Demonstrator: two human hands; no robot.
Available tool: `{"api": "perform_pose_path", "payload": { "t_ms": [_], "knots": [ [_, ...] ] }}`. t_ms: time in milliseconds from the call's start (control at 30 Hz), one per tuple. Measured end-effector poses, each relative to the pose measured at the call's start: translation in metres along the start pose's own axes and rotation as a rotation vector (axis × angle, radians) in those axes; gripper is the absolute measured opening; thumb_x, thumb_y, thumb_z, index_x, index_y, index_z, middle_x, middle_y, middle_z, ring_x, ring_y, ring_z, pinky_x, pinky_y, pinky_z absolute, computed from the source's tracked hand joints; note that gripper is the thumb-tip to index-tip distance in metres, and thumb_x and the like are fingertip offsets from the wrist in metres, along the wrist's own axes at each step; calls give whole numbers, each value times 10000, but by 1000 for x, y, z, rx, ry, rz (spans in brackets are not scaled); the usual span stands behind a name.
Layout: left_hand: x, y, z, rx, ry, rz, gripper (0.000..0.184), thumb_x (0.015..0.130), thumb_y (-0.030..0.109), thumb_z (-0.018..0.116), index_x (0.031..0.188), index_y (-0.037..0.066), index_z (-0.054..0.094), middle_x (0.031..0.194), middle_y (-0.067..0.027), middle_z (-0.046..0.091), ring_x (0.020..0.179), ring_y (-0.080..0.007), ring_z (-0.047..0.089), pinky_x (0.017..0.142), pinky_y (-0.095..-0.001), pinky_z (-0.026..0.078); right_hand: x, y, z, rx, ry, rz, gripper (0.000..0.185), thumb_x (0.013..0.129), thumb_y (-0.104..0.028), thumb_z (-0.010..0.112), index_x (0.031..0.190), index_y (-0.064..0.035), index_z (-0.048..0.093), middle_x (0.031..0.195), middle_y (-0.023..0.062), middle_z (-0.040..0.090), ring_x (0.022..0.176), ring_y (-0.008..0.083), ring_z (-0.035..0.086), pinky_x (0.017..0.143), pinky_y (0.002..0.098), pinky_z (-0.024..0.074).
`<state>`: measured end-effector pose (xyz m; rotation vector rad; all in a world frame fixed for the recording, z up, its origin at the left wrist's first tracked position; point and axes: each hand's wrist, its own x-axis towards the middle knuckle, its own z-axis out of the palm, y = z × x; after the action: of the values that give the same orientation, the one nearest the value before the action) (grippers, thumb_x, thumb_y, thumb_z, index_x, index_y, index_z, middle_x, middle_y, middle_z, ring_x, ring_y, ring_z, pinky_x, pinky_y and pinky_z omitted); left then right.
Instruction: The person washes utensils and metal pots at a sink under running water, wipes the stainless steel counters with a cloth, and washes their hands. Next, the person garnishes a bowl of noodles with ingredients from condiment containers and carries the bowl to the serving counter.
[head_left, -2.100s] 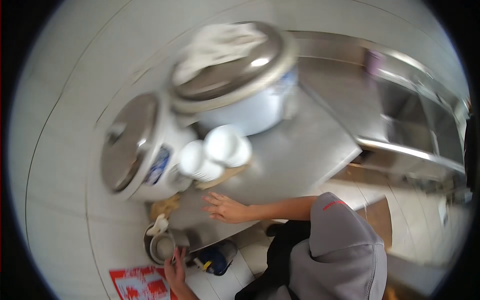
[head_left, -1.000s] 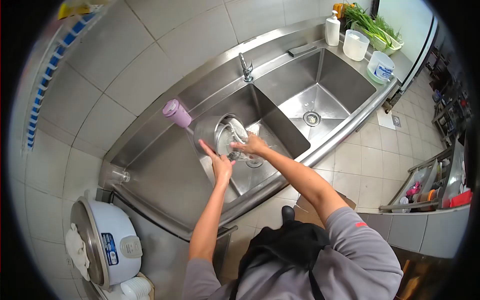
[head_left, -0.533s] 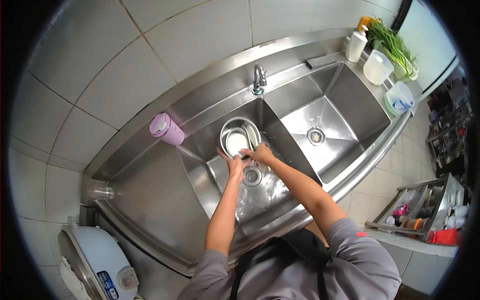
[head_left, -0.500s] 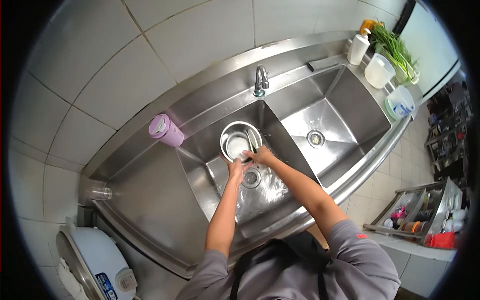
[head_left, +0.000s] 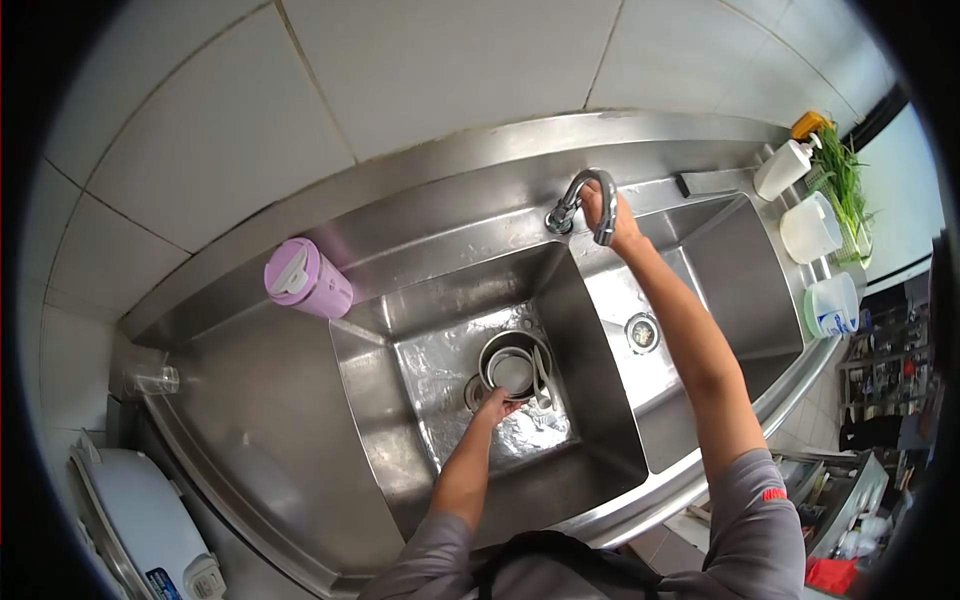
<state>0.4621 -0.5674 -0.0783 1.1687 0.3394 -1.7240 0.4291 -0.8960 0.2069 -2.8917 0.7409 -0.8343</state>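
Observation:
My left hand (head_left: 493,409) grips the near rim of a round metal pot (head_left: 488,352) low in the left sink basin (head_left: 400,435). Inside the pot sit a smaller round bowl (head_left: 511,372) and a white utensil (head_left: 543,380) leaning at its right side. My right hand (head_left: 613,215) is at the curved metal faucet (head_left: 606,222), behind its spout; its fingers are partly hidden, and what they grip cannot be made out.
A lilac tumbler (head_left: 308,279) and a clear glass (head_left: 155,378) stand on the left counter. The right basin (head_left: 740,330) adjoins. Pump bottle (head_left: 785,170), plastic tubs (head_left: 811,228) and green vegetables (head_left: 846,190) line the far right. A rice cooker (head_left: 145,525) is at lower left.
My right hand has left the pot and moved up to the faucet. The pot is lower in the basin, with my left hand still on it. The view has shifted closer to the sink.

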Motion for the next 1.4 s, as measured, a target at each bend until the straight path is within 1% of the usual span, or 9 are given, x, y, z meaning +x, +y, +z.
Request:
{"api": "perform_pose_path", "payload": {
  "t_ms": [233, 433, 567, 700, 933, 1033, 1133, 1333, 1400],
  "knots": [
    [29, -24, -3, -139, -85, 78, 297, 788, 100, 369, 1046, -38, 420, 987, -163, 543, 853, -280, 573, 698, -308, 501, -48, -50, -35, -44, -263, 511, 171, 726, -39, 489, 884, 0, 541, 969, 183, 543, 796, 332, 553, 648, 408, 443],
    [57, -58, -10, -90, 385, 347, 553, 770, 103, 523, 1237, -50, 269, 1154, -226, 422, 1004, -340, 487, 816, -386, 434, -205, -135, 78, 125, -504, 291, 300, 736, -64, 486, 1035, -49, 480, 929, 159, 541, 829, 322, 556, 668, 362, 470],
    [4, -33, 38, 609, 1020, 839, 556, 681, 31, 519, 1190, -87, 327, 1140, -274, 410, 1069, -360, 403, 948, -358, 278, -282, -146, 151, -138, -922, 615, 680, 774, -190, 489, 1313, -136, 79, 1039, 173, 525, 924, 334, 539, 789, 406, 439],
    [-14, -14, 70, 514, 680, 836, 341, 724, 43, 509, 1059, -11, 480, 962, -191, 518, 939, -273, 498, 817, -349, 383, -269, -137, 156, 160, -1232, 848, 950, 729, -304, 582, 1311, -234, -165, 1128, 261, 462, 1015, 370, 494, 847, 413, 402],
    [7, 51, 102, -325, -50, -90, 447, 761, 388, 516, 1124, 129, 488, 1133, -123, 497, 1015, -239, 481, 806, -398, 408, -179, -136, 65, 59, -1218, 695, 712, 717, -255, 539, 1295, -63, 169, 1075, 230, 511, 988, 336, 520, 839, 412, 408],
    [-3, 62, 126, -76, 409, 135, 497, 692, 373, 596, 1095, 107, 481, 989, -116, 549, 883, -269, 534, 777, -392, 420, -184, -122, 63, 202, -1396, 615, 439, 733, -263, 513, 1080, 7, 499, 1045, 193, 538, 920, 282, 561, 706, 374, 488],
    [47, 26, 86, -154, 165, 362, 418, 716, 148, 559, 1120, 93, 465, 1051, -123, 504, 985, -231, 467, 778, -381, 417, -192, -108, 81, 563, -1347, 654, 367, 723, -302, 534, 922, 1, 588, 910, 156, 587, 724, 240, 613, 482, 284, 518],
    [17, -5, 49, 462, 936, 783, 348, 747, 164, 627, 1051, 36, 515, 955, -97, 553, 864, -187, 527, 713, -306, 446, -220, -111, 160, 161, -950, 669, 290, 717, -89, 488, 994, -35, 555, 973, 212, 556, 874, 375, 547, 741, 403, 467],
    [2, -16, 19, 400, 731, 702, 345, 745, 208, 638, 1019, 29, 531, 884, -90, 570, 809, -184, 545, 683, -304, 452, -254, -123, 200, 174, -685, 647, 347, 712, -74, 494, 1057, -42, 502, 1050, 215, 510, 922, 369, 526, 775, 401, 449]
  ]
}}
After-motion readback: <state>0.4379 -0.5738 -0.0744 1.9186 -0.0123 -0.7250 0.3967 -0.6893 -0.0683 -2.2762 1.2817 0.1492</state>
